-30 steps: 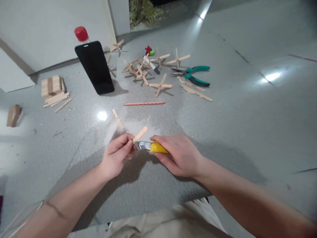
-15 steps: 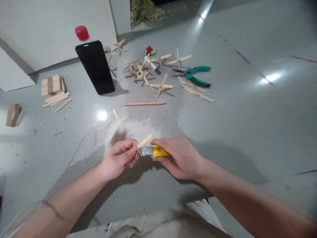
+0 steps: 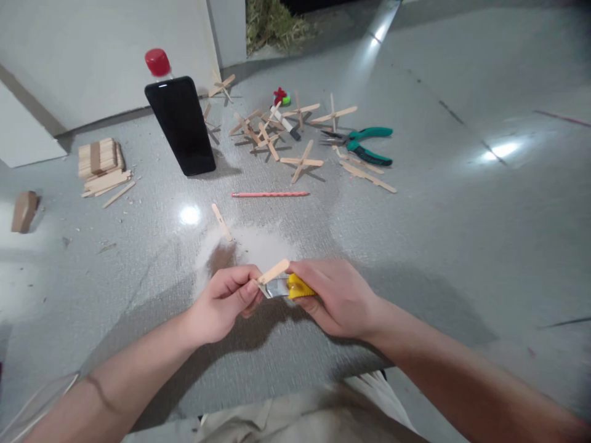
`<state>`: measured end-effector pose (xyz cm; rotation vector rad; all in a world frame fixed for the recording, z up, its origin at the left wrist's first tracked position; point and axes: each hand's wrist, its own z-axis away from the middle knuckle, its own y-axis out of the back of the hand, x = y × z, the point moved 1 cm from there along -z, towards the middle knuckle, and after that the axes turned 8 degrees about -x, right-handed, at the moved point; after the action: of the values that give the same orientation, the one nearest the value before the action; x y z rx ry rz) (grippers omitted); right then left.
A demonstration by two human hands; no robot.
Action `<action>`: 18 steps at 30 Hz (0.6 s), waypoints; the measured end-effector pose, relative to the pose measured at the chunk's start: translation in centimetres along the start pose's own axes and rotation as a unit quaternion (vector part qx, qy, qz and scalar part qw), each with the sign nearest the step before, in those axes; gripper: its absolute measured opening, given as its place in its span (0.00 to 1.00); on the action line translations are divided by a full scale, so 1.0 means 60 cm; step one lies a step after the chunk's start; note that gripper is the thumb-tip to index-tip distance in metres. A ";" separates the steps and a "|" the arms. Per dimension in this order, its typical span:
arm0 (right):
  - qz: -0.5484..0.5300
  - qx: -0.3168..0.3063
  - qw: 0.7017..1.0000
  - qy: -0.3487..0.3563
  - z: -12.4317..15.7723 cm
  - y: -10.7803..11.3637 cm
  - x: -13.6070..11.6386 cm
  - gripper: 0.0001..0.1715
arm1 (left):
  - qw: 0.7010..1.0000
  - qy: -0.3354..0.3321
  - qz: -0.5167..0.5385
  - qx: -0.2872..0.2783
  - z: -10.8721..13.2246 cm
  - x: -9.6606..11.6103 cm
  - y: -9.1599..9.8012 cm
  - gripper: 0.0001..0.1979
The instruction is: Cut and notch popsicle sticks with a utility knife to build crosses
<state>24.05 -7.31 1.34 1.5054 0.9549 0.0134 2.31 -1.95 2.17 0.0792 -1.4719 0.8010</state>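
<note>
My left hand (image 3: pixel 228 301) pinches one end of a wooden craft stick (image 3: pixel 276 271), which points up and to the right. In my right hand (image 3: pixel 339 298) is a yellow utility knife (image 3: pixel 299 287), its blade extended leftward against the stick close to my left fingertips. The stick's held end is hidden by those fingers. Beyond my hands, a second craft stick (image 3: pixel 221 221) with a small slot lies by a patch of pale dust (image 3: pixel 265 243). A pink pencil (image 3: pixel 270 194) rests farther back.
A black phone (image 3: pixel 181 126) leans on a red-capped bottle (image 3: pixel 158 63). Several crossed-stick pieces (image 3: pixel 302 161) stand at the back, beside green-handled pliers (image 3: pixel 369 144). Left lies a bundle of craft sticks (image 3: pixel 99 159), and a brown block (image 3: pixel 24 211) is farther left.
The knife has shifted slightly right and down. The held stick has turned to a flatter angle, its free tip now nearer my right fingers. Both hands keep their grip.
</note>
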 end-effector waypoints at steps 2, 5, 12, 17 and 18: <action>0.001 -0.004 1.000 0.002 0.001 0.001 0.002 0.15 | 1.000 0.006 0.012 -0.011 -0.001 -0.001 -0.002 0.21; -0.001 -0.007 1.000 0.006 0.001 0.001 0.002 0.16 | 1.000 0.006 0.024 -0.018 -0.001 -0.003 -0.006 0.21; 0.038 0.011 0.999 -0.016 0.000 -0.005 -0.008 0.17 | 0.999 -0.027 0.006 0.039 0.006 -0.007 -0.010 0.18; 0.033 0.009 0.999 -0.014 -0.001 -0.003 -0.010 0.18 | 0.998 -0.030 0.037 0.031 0.008 -0.008 -0.012 0.17; 0.029 0.007 1.000 -0.009 0.000 -0.002 -0.009 0.18 | 0.998 -0.024 0.052 0.021 0.007 -0.008 -0.013 0.17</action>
<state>23.63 -7.61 1.49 1.5430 0.8976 0.0360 2.40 -2.98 2.14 0.0540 -1.5149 0.9208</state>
